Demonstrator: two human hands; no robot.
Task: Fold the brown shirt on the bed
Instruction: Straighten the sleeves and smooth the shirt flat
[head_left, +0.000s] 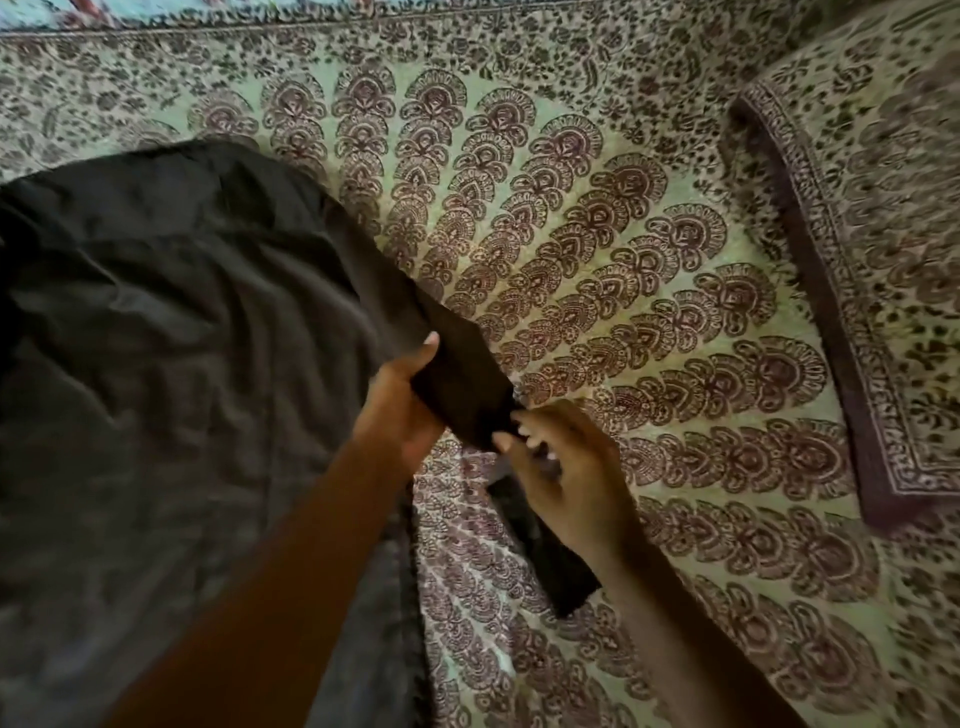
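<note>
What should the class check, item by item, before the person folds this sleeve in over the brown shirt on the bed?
1. Left hand grips the sleeve: ok.
2. Right hand has hold of the sleeve end: cannot tell, it is blurred.
3. Brown shirt body lies smooth: not ok, it is creased.
4. Sleeve is straight: not ok, it bends between the hands.
5. Pillow lies apart from the shirt: ok.
6. Bedsheet around the sleeve lies flat: ok.

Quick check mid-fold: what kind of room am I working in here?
Most likely a bedroom. The brown shirt lies on a bed covered by a printed bedsheet, and a pillow in matching print sits at the right.
</note>
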